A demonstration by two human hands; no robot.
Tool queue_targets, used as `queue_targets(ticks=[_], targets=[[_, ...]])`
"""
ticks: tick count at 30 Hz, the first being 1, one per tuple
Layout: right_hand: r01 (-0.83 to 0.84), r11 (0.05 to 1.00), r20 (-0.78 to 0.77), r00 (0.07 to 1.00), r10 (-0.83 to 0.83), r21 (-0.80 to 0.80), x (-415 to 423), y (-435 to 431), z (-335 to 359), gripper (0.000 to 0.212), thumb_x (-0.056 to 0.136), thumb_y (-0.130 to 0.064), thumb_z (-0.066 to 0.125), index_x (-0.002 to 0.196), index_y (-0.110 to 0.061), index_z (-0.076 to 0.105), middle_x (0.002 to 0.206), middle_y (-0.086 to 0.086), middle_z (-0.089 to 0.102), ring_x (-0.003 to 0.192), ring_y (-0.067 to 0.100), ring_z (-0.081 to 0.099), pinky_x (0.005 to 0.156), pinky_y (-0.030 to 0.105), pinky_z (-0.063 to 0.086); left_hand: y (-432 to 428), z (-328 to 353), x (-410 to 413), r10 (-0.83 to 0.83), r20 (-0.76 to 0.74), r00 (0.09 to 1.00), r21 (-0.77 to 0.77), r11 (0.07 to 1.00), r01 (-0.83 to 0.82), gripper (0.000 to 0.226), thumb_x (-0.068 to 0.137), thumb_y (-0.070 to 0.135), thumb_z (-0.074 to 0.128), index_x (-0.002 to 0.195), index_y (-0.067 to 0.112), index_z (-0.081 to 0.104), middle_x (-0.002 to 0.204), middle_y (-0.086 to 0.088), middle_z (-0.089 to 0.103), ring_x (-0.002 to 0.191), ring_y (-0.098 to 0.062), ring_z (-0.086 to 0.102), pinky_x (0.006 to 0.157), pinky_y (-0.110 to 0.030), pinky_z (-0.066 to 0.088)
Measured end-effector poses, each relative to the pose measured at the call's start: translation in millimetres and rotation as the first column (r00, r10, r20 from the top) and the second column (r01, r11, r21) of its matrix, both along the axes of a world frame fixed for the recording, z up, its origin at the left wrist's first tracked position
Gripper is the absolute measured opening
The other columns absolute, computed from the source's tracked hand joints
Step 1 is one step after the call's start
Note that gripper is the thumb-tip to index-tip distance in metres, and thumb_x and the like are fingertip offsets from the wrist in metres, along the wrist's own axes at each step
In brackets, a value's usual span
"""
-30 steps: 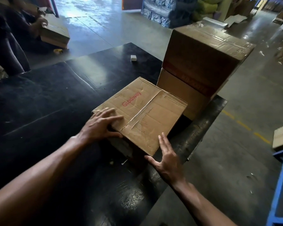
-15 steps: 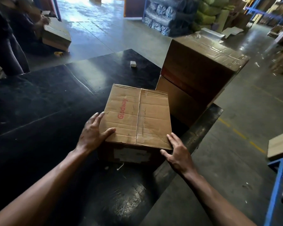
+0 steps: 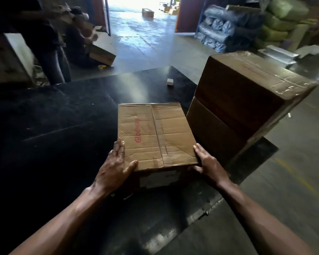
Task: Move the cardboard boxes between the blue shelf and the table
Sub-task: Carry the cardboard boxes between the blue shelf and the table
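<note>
Whereas a second ago the box (image 3: 155, 137) lay cornerwise to the person, it now sits square to them on the dark surface (image 3: 72, 126), close to its right edge, with its long side running away from the camera. Both hands have shifted to the near corners. The left hand (image 3: 114, 166) is spread along the left edge, thumb laid across the top. The right hand (image 3: 208, 166) lies with straight fingers against the right side, thumb towards the front face. Neither hand curls round anything; they press the box between them. The box looks lined up and braced, probably ready to be lifted or slid, though whether it is arriving or leaving cannot be told. The blue shelf is out of view.

Just right of the box, nearly touching it, stands a stack (image 3: 247, 100) of two bigger taped boxes, which leaves the right hand little room. A small white block (image 3: 170, 82) lies farther back on the surface. Beyond the far edge, blurred people (image 3: 44, 43) handle a far box (image 3: 103, 50), and the floor (image 3: 145, 39) behind them shines by an open doorway.
</note>
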State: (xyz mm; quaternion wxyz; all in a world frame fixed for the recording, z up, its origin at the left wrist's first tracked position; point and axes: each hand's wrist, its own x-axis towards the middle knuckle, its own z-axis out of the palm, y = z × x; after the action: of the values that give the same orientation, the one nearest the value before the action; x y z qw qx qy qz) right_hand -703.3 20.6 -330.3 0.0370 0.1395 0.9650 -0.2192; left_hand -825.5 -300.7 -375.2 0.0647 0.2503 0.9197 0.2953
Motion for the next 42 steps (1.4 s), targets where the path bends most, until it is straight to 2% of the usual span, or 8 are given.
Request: queue_targets(ticks=[6,12,17,25,32,35,38,42], targets=[[-0.169,0.985,-0.018,0.986,0.168,-0.035,-18,70,-3,0.085,0.084,-0.013,0.076,0.153,-0.008,0.027,0.163,0.004,0.020,0.148,0.016,0.024,0.111,0.014,0.015,50,9,53,0.123,-0.039,0.992,-0.100,0.987,-0.126,0.101,0.088,0.068,0.044,0.155,0.010,-0.005,0.163,-0.006,-0.012,0.147,-0.014,-0.012,0.119,-0.032,-0.001],[-0.265,0.962,-0.058,0.964,0.261,-0.070,-16,107,-3,0.083,0.086,-0.011,0.073,0.154,-0.006,0.026,0.163,0.005,0.019,0.149,0.016,0.022,0.113,0.015,0.013,87,13,88,0.215,-0.001,0.977,-0.135,0.968,-0.214,0.110,0.082,0.077,0.039,0.155,0.008,-0.007,0.163,-0.007,-0.015,0.148,-0.015,-0.016,0.119,-0.031,-0.003],[-0.277,0.959,-0.090,0.958,0.272,-0.059,2,122,-9,0.084,0.085,-0.017,0.075,0.154,-0.010,0.028,0.163,0.001,0.022,0.147,0.016,0.025,0.116,0.022,0.017,103,16,115,0.258,-0.020,0.966,-0.151,0.954,-0.258,0.112,0.081,0.078,0.040,0.156,0.008,-0.005,0.163,-0.005,-0.015,0.149,-0.015,-0.013,0.118,-0.031,-0.002],[-0.275,0.960,-0.087,0.959,0.271,-0.042,27,130,-11,0.083,0.086,-0.018,0.074,0.153,-0.006,0.027,0.163,0.006,0.020,0.148,0.019,0.026,0.114,0.020,0.017,109,19,130,0.241,-0.002,0.971,-0.176,0.955,-0.237,0.118,0.075,0.088,0.032,0.156,0.010,-0.005,0.163,-0.005,-0.015,0.149,-0.015,-0.013,0.122,-0.035,0.000],[-0.274,0.961,-0.048,0.961,0.272,-0.037,34,120,-4,0.081,0.093,-0.015,0.065,0.156,-0.005,0.014,0.165,0.010,0.007,0.150,0.023,0.016,0.116,0.023,0.013,109,31,121,0.215,-0.034,0.976,-0.326,0.921,-0.214,0.124,0.071,0.093,0.027,0.156,0.004,0.008,0.164,-0.012,0.002,0.152,-0.023,0.003,0.121,-0.036,0.002],[-0.214,0.972,-0.068,0.976,0.209,-0.094,43,117,5,0.077,0.093,-0.018,0.065,0.155,-0.005,0.020,0.163,0.012,0.017,0.150,0.023,0.019,0.118,0.026,0.014,125,48,121,0.201,-0.104,0.974,-0.433,0.872,-0.226,0.105,0.082,0.080,0.038,0.153,0.005,0.023,0.162,-0.011,0.020,0.150,-0.024,0.015,0.123,-0.040,0.009],[-0.151,0.975,-0.083,0.987,0.139,-0.161,62,125,14,0.082,0.087,-0.034,0.072,0.152,-0.007,0.031,0.155,0.011,0.038,0.142,0.023,0.037,0.115,0.029,0.028,162,61,130,0.119,-0.150,0.982,-0.416,0.893,-0.171,0.088,0.086,0.071,0.049,0.149,0.011,0.037,0.158,-0.010,0.031,0.147,-0.026,0.023,0.121,-0.042,0.017],[-0.058,0.985,-0.068,0.997,0.047,-0.162,101,156,31,0.078,0.082,-0.048,0.073,0.145,-0.010,0.044,0.140,0.011,0.056,0.126,0.027,0.054,0.101,0.032,0.043,230,69,140,0.017,-0.100,0.995,-0.354,0.934,-0.052,0.090,0.081,0.076,0.047,0.147,0.015,0.041,0.153,-0.007,0.039,0.141,-0.026,0.035,0.117,-0.040,0.026]])
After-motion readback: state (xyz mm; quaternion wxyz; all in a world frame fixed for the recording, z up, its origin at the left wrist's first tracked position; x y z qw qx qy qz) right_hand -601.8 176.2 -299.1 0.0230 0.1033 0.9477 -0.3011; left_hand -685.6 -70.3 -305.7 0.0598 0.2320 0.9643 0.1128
